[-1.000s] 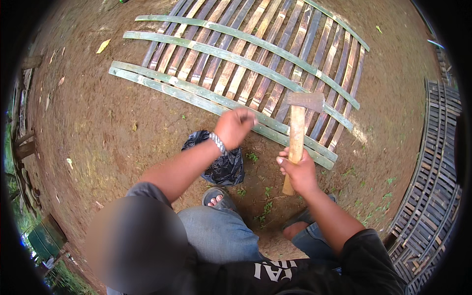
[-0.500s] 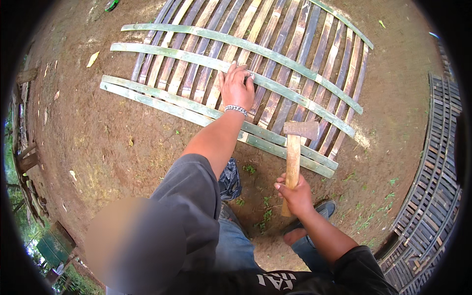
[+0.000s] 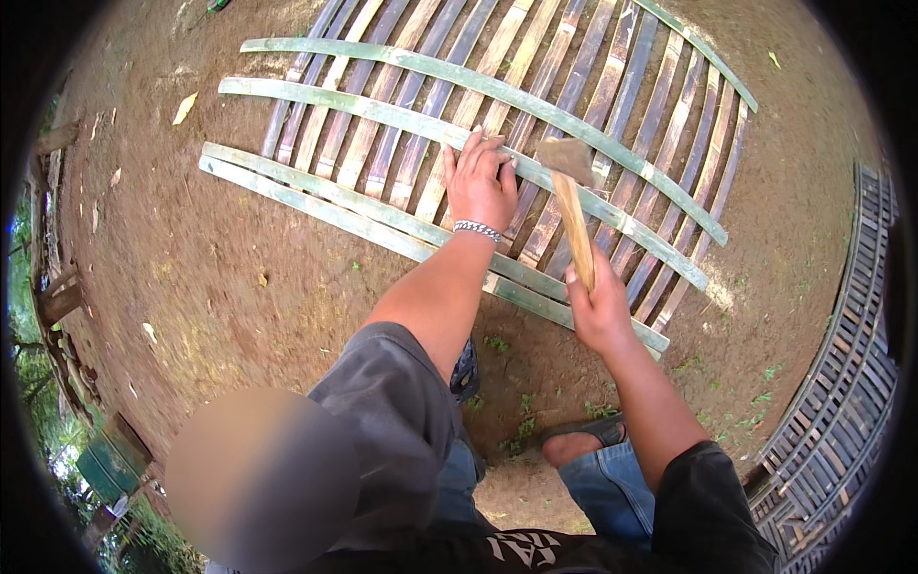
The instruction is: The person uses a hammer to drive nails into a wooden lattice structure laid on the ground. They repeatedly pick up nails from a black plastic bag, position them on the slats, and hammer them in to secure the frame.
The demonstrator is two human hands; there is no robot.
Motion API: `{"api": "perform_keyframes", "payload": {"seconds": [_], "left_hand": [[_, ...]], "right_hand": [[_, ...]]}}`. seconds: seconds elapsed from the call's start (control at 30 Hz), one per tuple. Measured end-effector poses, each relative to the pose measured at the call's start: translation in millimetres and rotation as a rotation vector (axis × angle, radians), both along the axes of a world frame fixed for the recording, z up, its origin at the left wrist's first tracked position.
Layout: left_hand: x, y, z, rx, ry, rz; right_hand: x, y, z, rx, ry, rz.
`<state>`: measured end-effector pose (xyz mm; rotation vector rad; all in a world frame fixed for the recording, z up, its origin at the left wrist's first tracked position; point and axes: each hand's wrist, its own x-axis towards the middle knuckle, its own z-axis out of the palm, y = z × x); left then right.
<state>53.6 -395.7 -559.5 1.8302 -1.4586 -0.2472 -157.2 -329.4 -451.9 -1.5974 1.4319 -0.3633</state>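
My right hand [image 3: 601, 308] grips the hatchet [image 3: 573, 215], its head over the slatted panel [image 3: 499, 43] on the ground [image 3: 220, 277]; my left hand [image 3: 481, 196] rests on a green crosswise strip [image 3: 387, 112], whether pinching anything I cannot tell.

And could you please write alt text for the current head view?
A person's right hand grips a wooden-handled, hatchet-like tool above a slatted bamboo panel on bare ground. The left hand rests across one of the panel's green strips; another slatted panel shows at the right edge.
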Motion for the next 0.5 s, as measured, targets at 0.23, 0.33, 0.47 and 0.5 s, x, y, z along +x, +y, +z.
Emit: {"api": "perform_keyframes", "payload": {"seconds": [0.23,0.33,0.47,0.5], "left_hand": [[2.8,1.7,0.5,0.022,-0.001,0.012],[2.7,1.1,0.6,0.033,-0.008,0.012],[1.4,1.2,3.6,-0.006,0.01,0.012],[1.9,1.0,1.7,0.002,-0.002,0.013]], "right_hand": [[15.6,-6.2,-0.2,-0.147,0.118,0.122],[23.9,-15.1,1.5,0.0,0.193,0.137],[27.0,-9.3,1.9,-0.065,0.173,0.103],[28.5,-13.6,2.7,-0.019,0.187,0.112]]}}
